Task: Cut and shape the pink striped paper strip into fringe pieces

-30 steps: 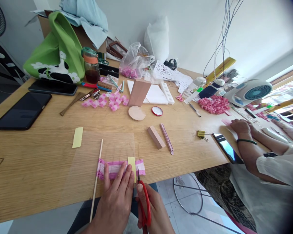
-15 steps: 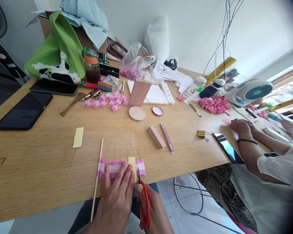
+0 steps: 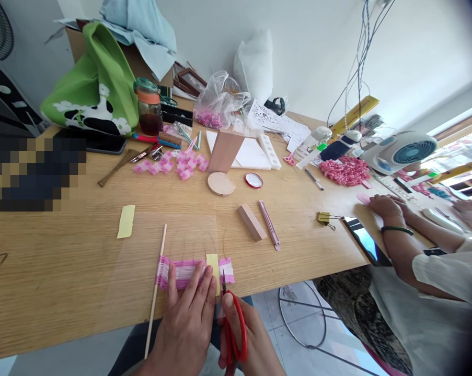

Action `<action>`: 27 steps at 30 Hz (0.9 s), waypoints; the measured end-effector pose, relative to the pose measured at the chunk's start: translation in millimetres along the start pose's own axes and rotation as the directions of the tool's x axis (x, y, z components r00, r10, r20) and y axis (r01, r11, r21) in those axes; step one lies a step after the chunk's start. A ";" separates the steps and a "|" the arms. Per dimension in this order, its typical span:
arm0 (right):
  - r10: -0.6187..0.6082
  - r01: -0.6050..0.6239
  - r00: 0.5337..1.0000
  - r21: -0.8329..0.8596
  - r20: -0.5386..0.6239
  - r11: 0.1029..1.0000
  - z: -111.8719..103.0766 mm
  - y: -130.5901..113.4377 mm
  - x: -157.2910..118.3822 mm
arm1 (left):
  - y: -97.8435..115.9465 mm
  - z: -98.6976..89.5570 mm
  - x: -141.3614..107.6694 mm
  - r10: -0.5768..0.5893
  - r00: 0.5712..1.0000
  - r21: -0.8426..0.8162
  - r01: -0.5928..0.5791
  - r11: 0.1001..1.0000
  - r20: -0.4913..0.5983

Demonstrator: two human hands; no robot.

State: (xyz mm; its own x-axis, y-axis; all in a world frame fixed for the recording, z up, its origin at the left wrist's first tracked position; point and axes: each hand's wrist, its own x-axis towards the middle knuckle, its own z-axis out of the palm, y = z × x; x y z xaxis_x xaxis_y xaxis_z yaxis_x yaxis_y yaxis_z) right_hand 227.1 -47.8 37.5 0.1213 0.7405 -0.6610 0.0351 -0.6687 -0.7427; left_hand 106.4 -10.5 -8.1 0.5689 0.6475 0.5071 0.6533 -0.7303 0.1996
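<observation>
Pink-and-white fabric strip (image 3: 184,269), lying crosswise near the front edge of a wooden counter (image 3: 63,282), on what looks like a clear sheet (image 3: 153,220). Its left end meets a thin wooden stick (image 3: 153,303) that slants out past the counter's edge. A piece of yellow tape (image 3: 215,266) crosses the strip close to its right end. From where I stand, the person's left hand (image 3: 186,321) lies palm down on the strip, fingers reaching forward; its grip is flat and clasps nothing. The right hand (image 3: 257,331) has its grip closed around the handles of red-handled scissors (image 3: 243,334). Their dark tips point forward, just right of the tape; I cannot tell whether they touch the fabric. Farther back, toward the right, a wooden block (image 3: 252,222) lies beside a slim pink tool (image 3: 269,225). A round wooden disc (image 3: 221,184) sits beyond them. At far right, another person's hand (image 3: 384,206) rests on the counter.
</observation>
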 end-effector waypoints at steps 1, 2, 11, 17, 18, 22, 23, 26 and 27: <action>0.006 -0.006 1.000 0.000 0.001 1.000 -0.1 0.0 0.3 | -0.1 0.0 -0.1 0.001 1.000 0.001 -0.001 1.000 0.003; 0.015 -0.015 1.000 0.001 0.004 1.000 -0.2 0.1 0.6 | -0.1 -0.1 -0.2 0.003 1.000 0.001 -0.003 1.000 0.007; 0.021 -0.021 1.000 -0.015 -0.006 1.000 0.6 -0.2 2.0 | 1.3 -0.9 1.7 -0.012 1.000 -0.022 0.012 1.000 -0.004; -0.004 0.004 1.000 0.001 -0.022 1.000 3.7 -5.0 2.2 | 0.1 -1.4 2.6 -0.009 1.000 -0.039 0.008 0.999 -0.020; -0.008 0.008 1.000 0.001 -0.028 1.000 4.0 -5.2 1.8 | -0.2 -1.6 2.5 -0.010 1.000 -0.044 0.009 0.999 -0.022; -0.013 0.013 0.999 -0.010 -0.033 1.000 4.2 -5.9 0.0 | -0.7 -1.9 1.4 -0.014 1.000 -0.050 0.014 0.999 -0.015; -0.014 0.014 0.999 -0.011 -0.030 1.000 4.2 -6.3 -0.3 | -0.7 -1.9 1.1 -0.013 1.000 -0.049 0.013 0.999 -0.011; -0.032 0.031 0.999 -0.007 -0.043 0.999 4.3 -8.8 -0.7 | -0.7 -1.4 -0.1 -0.012 1.000 -0.041 0.012 0.999 -0.010; -0.041 0.041 0.998 -0.006 -0.049 0.999 4.2 -9.8 -1.0 | -0.6 -1.1 -0.4 -0.012 1.000 -0.038 0.012 0.999 -0.012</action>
State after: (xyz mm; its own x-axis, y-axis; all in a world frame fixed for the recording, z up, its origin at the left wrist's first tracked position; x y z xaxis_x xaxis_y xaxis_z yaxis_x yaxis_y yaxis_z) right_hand 222.5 -41.7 45.1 0.1678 0.7631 -0.6241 0.0456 -0.6384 -0.7684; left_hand 105.2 -10.5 -7.5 0.5547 0.6538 0.5146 0.6405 -0.7303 0.2376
